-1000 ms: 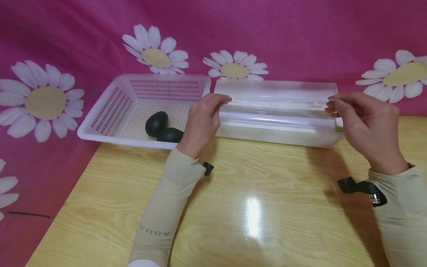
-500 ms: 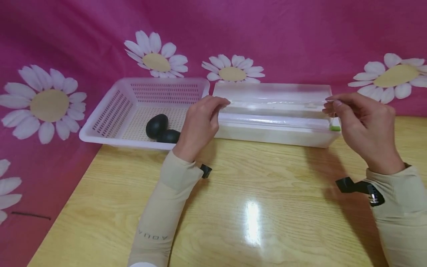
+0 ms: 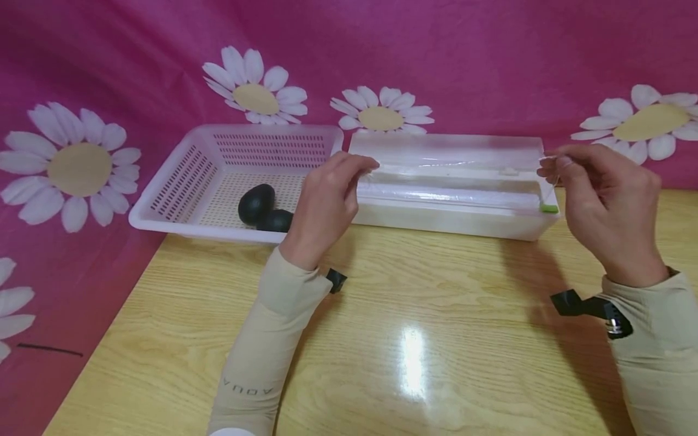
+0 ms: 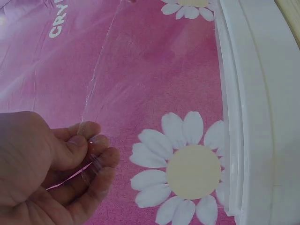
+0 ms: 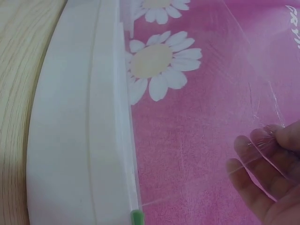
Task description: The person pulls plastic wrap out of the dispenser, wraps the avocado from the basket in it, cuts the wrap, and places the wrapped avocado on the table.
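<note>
Clear plastic wrap stretches between both hands, above a white wrap dispenser box whose lid stands raised. Its left edge is pinched by thumb and fingers of my left hand, also seen in the left wrist view. At the other corner my right hand pinches the film, with the remaining fingers loosely bent behind it in the right wrist view. The wrap roll lies inside the box. A green slider sits at the box's right end.
Left of the box stands a white perforated basket holding two black egg-shaped objects, one partly hidden by my left hand. Everything rests on a wooden table. A pink flowered cloth hangs behind.
The right hand has shifted slightly right and up in the last half second. The left hand stays nearly still, and both keep hold of the film.
</note>
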A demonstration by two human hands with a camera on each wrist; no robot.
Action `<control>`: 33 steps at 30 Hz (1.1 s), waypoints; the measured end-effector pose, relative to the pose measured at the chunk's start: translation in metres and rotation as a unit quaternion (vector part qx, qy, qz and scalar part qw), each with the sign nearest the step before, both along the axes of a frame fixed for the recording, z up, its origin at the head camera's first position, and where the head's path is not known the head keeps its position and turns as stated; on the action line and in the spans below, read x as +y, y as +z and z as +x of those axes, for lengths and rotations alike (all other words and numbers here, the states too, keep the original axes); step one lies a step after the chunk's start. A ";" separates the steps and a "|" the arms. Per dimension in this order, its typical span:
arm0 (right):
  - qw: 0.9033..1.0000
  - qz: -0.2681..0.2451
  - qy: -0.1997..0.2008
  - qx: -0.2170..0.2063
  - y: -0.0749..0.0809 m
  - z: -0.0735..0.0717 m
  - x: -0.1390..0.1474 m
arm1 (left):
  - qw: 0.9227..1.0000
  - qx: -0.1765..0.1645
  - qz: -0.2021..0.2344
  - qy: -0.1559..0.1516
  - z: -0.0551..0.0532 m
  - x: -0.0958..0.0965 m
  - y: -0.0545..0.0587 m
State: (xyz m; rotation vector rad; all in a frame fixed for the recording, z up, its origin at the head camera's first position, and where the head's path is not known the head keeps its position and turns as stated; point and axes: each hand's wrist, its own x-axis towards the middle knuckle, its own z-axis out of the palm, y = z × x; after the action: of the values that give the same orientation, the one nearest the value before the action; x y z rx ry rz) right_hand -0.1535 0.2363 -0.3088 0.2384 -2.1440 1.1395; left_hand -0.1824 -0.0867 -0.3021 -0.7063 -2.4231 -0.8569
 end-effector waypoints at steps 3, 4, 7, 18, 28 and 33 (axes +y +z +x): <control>1.000 0.013 -0.015 0.007 0.001 0.000 -0.001 | 1.000 0.013 0.011 0.003 0.001 0.000 0.001; 1.000 0.013 -0.018 0.009 0.001 0.000 -0.001 | 1.000 0.019 0.016 0.004 0.001 0.000 0.000; 1.000 0.008 -0.019 0.019 0.000 -0.001 0.000 | 0.999 0.041 0.030 0.004 0.000 0.000 -0.001; 0.998 -0.030 0.002 0.054 0.004 0.001 -0.003 | 0.991 0.104 0.078 0.010 -0.001 0.000 0.001; 0.995 -0.077 -0.001 0.066 0.013 0.008 -0.010 | 0.985 0.136 0.105 0.007 0.003 -0.001 0.006; 0.996 -0.063 -0.028 0.060 0.014 0.010 -0.010 | 0.982 0.147 0.114 0.008 0.004 -0.002 0.009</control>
State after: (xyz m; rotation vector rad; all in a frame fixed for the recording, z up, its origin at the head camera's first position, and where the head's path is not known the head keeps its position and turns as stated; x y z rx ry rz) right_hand -0.1431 0.2263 -0.2950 0.1831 -1.9550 1.1919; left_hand -0.1784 -0.0889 -0.2927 -0.6721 -2.0283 -0.9338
